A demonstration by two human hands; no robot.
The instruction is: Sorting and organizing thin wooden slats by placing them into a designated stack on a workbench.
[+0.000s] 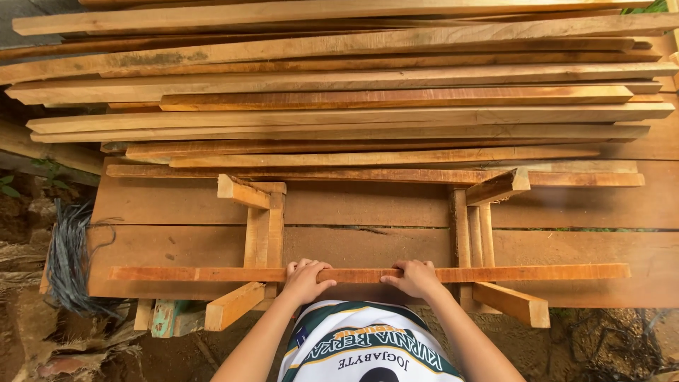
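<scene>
A long thin reddish wooden slat (537,272) lies crosswise over two upturned wooden leg frames, one on the left (263,233) and one on the right (475,237). My left hand (305,279) grips the slat near its middle, fingers curled over its top edge. My right hand (416,277) holds the same slat a little to the right, close to the right frame. Both frames rest on wide flat boards (361,244) that form a low platform.
A big stack of long rough planks (339,92) fills the far side, its front edge overhanging the frames. A bundle of dark fibres (67,262) hangs at the platform's left end. Bare earth and debris lie at left and below.
</scene>
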